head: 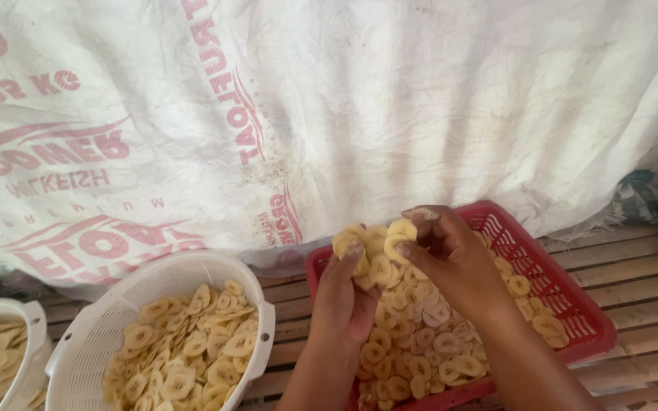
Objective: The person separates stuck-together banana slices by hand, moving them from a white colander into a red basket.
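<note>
Yellow banana slices point(378, 251) between both hands

Open slatted wooden counter point(634, 281) lies at three o'clock, right of the red perforated plastic tray point(573, 304), and there a hand could pass freely. At twelve o'clock the white woven sack cloth point(420, 99) hangs like a wall and closes the far side. At eight o'clock the round white plastic colander point(184, 274) blocks the way, with a narrow strip of bare slats between it and the tray.
</note>
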